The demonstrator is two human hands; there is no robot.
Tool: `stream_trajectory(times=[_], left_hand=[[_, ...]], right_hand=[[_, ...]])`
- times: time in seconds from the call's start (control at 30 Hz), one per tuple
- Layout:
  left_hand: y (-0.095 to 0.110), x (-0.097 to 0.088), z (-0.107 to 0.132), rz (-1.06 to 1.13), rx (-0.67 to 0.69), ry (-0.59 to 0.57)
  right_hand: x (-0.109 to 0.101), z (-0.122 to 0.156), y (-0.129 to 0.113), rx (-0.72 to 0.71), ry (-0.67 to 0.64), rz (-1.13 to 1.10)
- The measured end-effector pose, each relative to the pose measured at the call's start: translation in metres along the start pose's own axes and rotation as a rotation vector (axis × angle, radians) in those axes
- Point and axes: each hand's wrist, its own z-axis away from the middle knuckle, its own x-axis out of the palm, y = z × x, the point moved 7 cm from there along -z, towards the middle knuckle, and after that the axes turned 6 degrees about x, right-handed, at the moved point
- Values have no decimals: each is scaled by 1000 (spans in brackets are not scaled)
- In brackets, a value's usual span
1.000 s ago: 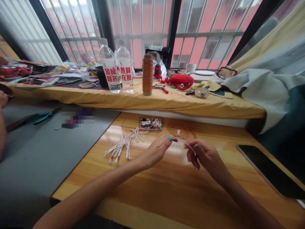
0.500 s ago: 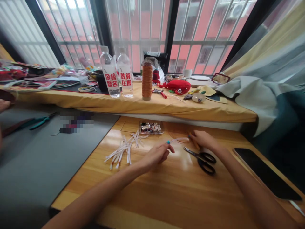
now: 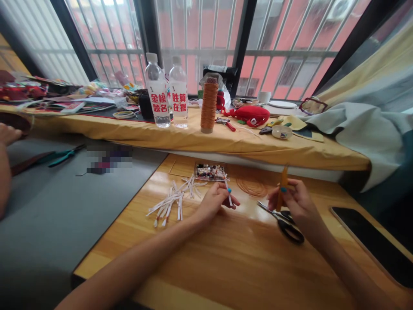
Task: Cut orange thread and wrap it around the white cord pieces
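Observation:
Pinched between the fingers of my left hand [image 3: 215, 200] is a narrow white strip [image 3: 230, 199], held above the wooden table. My right hand [image 3: 298, 202] grips a slim orange tool [image 3: 284, 178] with its pointed tip up; its exact kind is unclear. Black-handled scissors [image 3: 290, 230] lie below that hand, partly covered by it. Between my hands and farther back rests a coil of thin orange cord [image 3: 252, 187]. A pile of white strips [image 3: 174, 200], some with orange ends, spreads left of my left hand. Behind it stands a clear box of small beads or trinkets [image 3: 209, 172].
A phone [image 3: 368, 241] lies at the right. On the cloth-covered ledge stand two bottles [image 3: 158, 103], an orange thread spool [image 3: 209, 105] and a red plush toy [image 3: 251, 115]. Another person's hand [image 3: 9, 134] shows at far left, near teal-handled pliers [image 3: 66, 156] on the grey table.
My right hand has picked the orange tool up off the table and raised it upright. The white strip in my left hand has turned from roughly level to near vertical. The view shifted slightly.

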Motion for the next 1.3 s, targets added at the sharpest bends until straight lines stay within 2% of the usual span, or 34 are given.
stream_trajectory(times=[0.07,0.13,0.2,0.27,0.43,0.5,0.67,1.3], left_hand=[[-4,-2,1,-41,-30,11],[-8,-3,2,-67,-58,15],[-10,-3,3,-75,-46,11],[-9,-2,3,-84,-17,4],[-8,1,3,-55,-2,-39],[-5,3,3,-14,9,-56],[-1,6,5,55,3,-62],[-8,7,4,201,-90,-54]], right_hand=[[16,7,1,-45,-71,125],[28,12,3,-125,-111,382],[38,16,3,-251,-159,639],[44,22,0,-395,-205,799],[45,39,-19,-765,-173,876],[44,44,-23,-854,-129,888],[45,49,-24,-902,-63,958],[48,54,-28,-980,-42,1018]])
